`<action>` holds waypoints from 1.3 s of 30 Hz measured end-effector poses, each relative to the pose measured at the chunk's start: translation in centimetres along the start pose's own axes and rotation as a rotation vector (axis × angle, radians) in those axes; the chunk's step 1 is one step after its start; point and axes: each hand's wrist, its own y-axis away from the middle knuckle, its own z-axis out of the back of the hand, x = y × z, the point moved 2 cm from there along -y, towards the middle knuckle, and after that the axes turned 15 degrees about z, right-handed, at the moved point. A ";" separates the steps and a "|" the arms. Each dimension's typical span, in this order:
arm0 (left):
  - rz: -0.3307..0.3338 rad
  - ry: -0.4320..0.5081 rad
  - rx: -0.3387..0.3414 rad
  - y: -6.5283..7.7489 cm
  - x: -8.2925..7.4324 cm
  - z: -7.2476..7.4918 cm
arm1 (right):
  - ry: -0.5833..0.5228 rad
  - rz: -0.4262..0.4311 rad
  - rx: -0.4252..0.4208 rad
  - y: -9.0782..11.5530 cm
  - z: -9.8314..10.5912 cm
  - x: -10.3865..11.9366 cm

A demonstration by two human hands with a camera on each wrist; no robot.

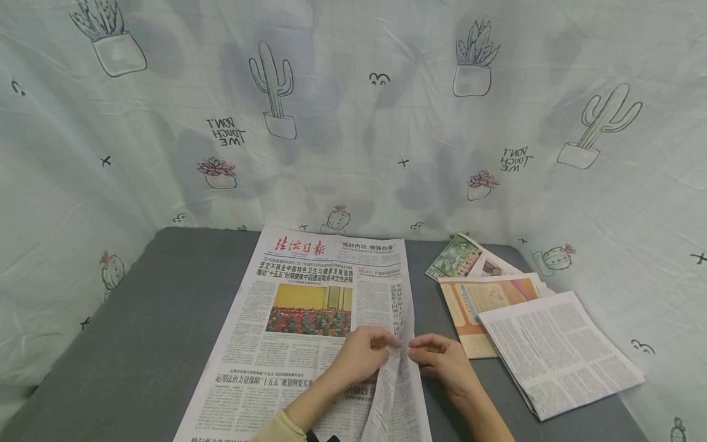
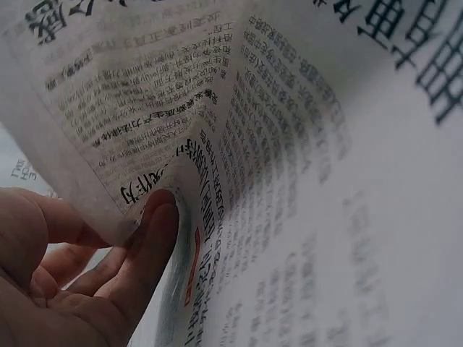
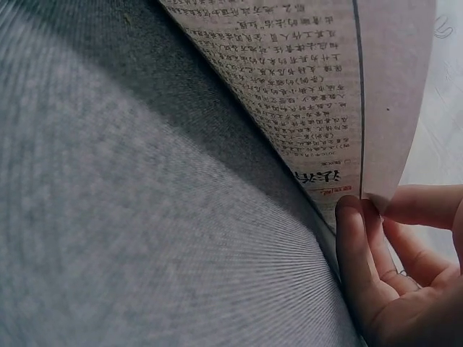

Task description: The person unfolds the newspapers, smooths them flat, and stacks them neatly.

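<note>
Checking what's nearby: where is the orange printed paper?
In the head view, the orange printed paper lies right of the large newspaper, partly under the folded newspaper.

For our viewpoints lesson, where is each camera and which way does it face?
Head: on the head, facing forward and down at the newspaper; left hand, right hand show.
Left wrist: on that wrist, facing the left hand pinching newspaper.
Right wrist: on that wrist, facing the right hand pinching newspaper, grey tabletop beside.
Head and right wrist share the tabletop.
</note>
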 end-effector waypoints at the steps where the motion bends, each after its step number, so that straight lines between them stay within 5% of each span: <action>1: 0.000 0.000 0.004 0.0 0.0 0.0 | -0.003 0.001 0.005 0.0 0.0 0.0; 14: 0.018 0.014 0.001 0.3 0.2 0.1 | 0.071 0.041 0.078 0.0 0.1 -0.2; 39: 0.038 0.037 0.028 -0.2 0.5 -0.2 | 0.135 0.007 0.038 -0.1 0.2 -0.5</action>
